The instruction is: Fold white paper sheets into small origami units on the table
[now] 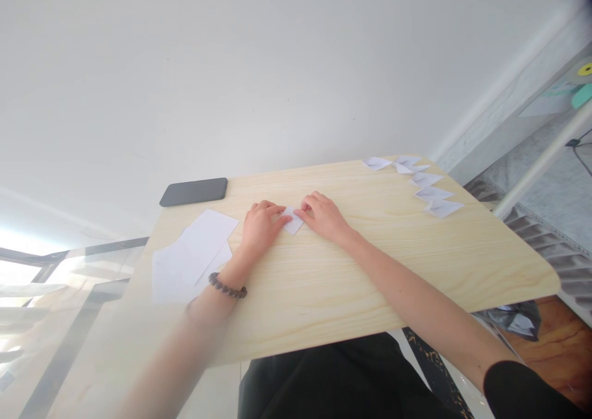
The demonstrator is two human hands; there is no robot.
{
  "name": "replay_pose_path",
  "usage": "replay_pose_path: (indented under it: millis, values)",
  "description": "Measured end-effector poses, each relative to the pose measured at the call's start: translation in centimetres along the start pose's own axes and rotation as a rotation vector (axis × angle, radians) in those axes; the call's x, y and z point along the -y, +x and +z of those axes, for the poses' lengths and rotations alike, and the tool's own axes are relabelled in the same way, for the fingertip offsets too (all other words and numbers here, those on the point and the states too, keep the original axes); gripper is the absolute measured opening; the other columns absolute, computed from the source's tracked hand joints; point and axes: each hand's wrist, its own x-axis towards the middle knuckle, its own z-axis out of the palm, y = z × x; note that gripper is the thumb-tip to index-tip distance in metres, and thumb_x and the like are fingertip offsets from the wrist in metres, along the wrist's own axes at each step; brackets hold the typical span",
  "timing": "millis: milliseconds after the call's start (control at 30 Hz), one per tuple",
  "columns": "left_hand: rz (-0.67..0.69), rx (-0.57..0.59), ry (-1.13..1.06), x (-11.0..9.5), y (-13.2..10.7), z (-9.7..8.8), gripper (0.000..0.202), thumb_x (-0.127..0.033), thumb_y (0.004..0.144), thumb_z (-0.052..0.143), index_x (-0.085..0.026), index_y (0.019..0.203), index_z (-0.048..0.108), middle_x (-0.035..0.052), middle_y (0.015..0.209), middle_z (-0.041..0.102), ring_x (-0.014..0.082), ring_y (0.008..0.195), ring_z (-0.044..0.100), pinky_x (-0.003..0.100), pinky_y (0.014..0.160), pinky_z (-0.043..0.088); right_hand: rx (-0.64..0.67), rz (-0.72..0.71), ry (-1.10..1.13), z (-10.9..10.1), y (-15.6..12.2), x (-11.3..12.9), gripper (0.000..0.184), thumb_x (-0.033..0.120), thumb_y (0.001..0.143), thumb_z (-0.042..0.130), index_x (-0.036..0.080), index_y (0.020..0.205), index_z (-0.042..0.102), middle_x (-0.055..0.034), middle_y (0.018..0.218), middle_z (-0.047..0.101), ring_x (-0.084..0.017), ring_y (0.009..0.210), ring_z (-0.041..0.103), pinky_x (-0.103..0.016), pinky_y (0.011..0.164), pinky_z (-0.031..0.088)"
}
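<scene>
A small folded piece of white paper (293, 223) lies on the light wooden table (324, 295), between my two hands. My left hand (262, 224) pinches its left edge between thumb and forefinger. On the opposite edge, my right hand (322, 214) grips the paper with thumb and forefinger, its other fingers curled. White paper sheets (203, 240) lie overlapped to the left of my left hand. Toward the far right corner stand several folded white paper pieces (433, 194) in a curved row.
A dark, flat phone-like slab (194, 191) lies at the table's far left corner. Behind the table rises a white wall (277, 67). A pale pole (541, 160) stands to the right, and a dark plastic bag (513, 319) sits below the table's right edge.
</scene>
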Motion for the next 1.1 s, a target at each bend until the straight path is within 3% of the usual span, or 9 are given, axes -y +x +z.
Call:
replay_pose_path:
  millis: [167,300,433,533,667,867,1100]
  values:
    - [-0.012,0.006,-0.187,-0.6,-0.1,-0.4,0.021,-0.033,0.077,0.057,-0.023,0.094,0.061,0.0029,0.094,0.064,0.0214,0.091,0.056,0.035,0.082,0.042,0.042,-0.099,0.113,-0.8,-0.2,-0.3,0.013,0.028,0.083,0.046,0.018,0.080,0.054,-0.0051,0.093,0.053,-0.015,0.083,0.051,-0.027,0.078,0.038]
    - [-0.103,0.018,-0.476,-0.9,-0.1,-0.5,0.020,-0.031,0.077,0.057,-0.020,0.094,0.056,0.0024,0.085,0.065,0.0162,0.077,0.060,0.030,0.073,0.046,0.081,-0.087,0.263,-0.9,-0.1,-0.3,0.014,0.029,0.085,0.042,0.018,0.083,0.050,-0.0014,0.080,0.055,-0.012,0.068,0.050,-0.025,0.066,0.038]
    - [-0.140,0.033,-0.791,-0.6,0.1,-0.3,0.029,-0.033,0.075,0.060,-0.015,0.098,0.055,0.0064,0.090,0.064,0.0167,0.084,0.061,0.029,0.077,0.047,0.063,0.006,0.416,-0.8,0.0,-0.1,0.020,0.038,0.082,0.046,0.019,0.089,0.049,0.0006,0.074,0.056,-0.010,0.062,0.049,-0.023,0.059,0.037]
    - [-0.180,0.056,-0.899,-0.4,0.2,-0.2,0.032,-0.034,0.072,0.064,-0.013,0.095,0.057,0.0075,0.091,0.065,0.0175,0.085,0.061,0.030,0.078,0.047,0.101,-0.021,0.415,-1.0,0.0,-0.1,0.025,0.039,0.085,0.041,0.018,0.077,0.051,0.0013,0.066,0.054,-0.010,0.058,0.046,-0.023,0.056,0.034]
    - [-0.195,0.121,-0.939,-0.6,0.1,-0.5,0.033,-0.038,0.072,0.063,-0.013,0.093,0.059,0.0075,0.092,0.066,0.0179,0.084,0.060,0.029,0.076,0.046,0.095,-0.090,0.373,-1.2,0.0,0.0,0.033,0.037,0.087,0.037,0.017,0.063,0.048,0.0023,0.059,0.048,-0.009,0.054,0.041,-0.023,0.054,0.030]
    - [-0.187,0.184,-0.880,-1.0,-0.1,-1.6,0.032,-0.044,0.075,0.059,-0.014,0.086,0.064,0.0031,0.080,0.066,0.0143,0.073,0.057,0.023,0.066,0.042,0.044,-0.184,0.415,-1.4,0.0,0.7,0.028,0.033,0.087,0.040,0.016,0.068,0.052,0.0013,0.064,0.050,-0.009,0.059,0.043,-0.022,0.058,0.032]
    - [-0.281,0.173,-0.887,-1.2,0.0,-1.9,0.032,-0.045,0.071,0.063,-0.014,0.079,0.066,0.0009,0.070,0.064,0.0114,0.063,0.052,0.021,0.058,0.037,0.076,-0.159,0.439,-1.5,0.0,0.9,0.029,0.034,0.086,0.041,0.016,0.068,0.054,0.0016,0.062,0.050,-0.008,0.056,0.042,-0.021,0.055,0.031]
